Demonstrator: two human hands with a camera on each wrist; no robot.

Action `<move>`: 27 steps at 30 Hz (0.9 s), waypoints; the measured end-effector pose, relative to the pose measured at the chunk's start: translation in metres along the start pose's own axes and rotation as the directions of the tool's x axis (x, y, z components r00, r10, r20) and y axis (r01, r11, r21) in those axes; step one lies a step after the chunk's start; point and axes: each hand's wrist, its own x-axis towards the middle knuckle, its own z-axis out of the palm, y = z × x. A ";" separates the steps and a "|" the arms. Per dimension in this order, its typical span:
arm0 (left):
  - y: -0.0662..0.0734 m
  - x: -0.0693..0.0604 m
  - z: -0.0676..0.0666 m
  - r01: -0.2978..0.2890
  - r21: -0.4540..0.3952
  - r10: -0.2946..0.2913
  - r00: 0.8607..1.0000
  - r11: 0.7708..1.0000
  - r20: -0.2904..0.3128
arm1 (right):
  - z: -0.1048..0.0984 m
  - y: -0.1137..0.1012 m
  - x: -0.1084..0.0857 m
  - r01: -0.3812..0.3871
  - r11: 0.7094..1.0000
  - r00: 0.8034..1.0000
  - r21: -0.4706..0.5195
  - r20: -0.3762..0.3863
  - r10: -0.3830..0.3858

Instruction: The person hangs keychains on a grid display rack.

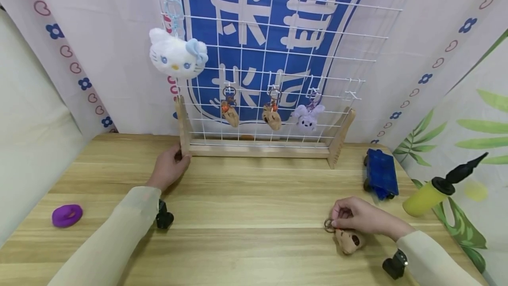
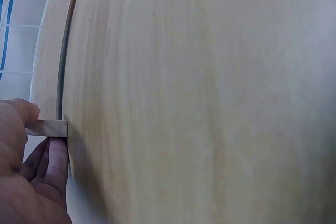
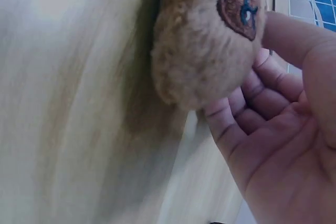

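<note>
In the head view, my left hand (image 1: pixel 169 167) grips the front end of the rack's left wooden foot (image 1: pixel 183 133). The left wrist view shows the thumb above the wooden piece (image 2: pixel 48 128) and the fingers below it. At the right of the table, my right hand (image 1: pixel 363 216) pinches a brown plush keychain (image 1: pixel 349 242) near its top, with the metal ring (image 1: pixel 328 225) sticking out to the left. A dark brown oval patch shows on the plush (image 3: pixel 202 40) in the right wrist view.
On the white wire grid (image 1: pixel 278 50) hang a white cat plush (image 1: pixel 177 54), two brown plush keychains (image 1: pixel 271 117) and a lilac one (image 1: pixel 307 118). A blue toy cart (image 1: pixel 382 173), a yellow pump (image 1: pixel 424 197) and a purple ring-shaped object (image 1: pixel 66 215) are on the wooden table (image 1: pixel 246 233).
</note>
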 end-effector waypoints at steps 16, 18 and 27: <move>-0.002 -0.001 -0.001 0.014 0.014 -0.014 1.000 1.000 0.008 | -0.002 0.005 -0.005 0.038 0.984 0.997 0.176 -0.075 -0.026; -0.001 -0.001 0.000 0.016 0.019 -0.017 1.000 1.000 0.011 | -0.002 0.005 -0.005 0.026 0.987 0.995 0.158 -0.095 -0.011; 0.001 0.000 0.000 0.005 0.024 -0.005 1.000 1.000 -0.001 | -0.005 0.002 -0.004 -0.059 0.984 0.981 0.169 -0.173 0.089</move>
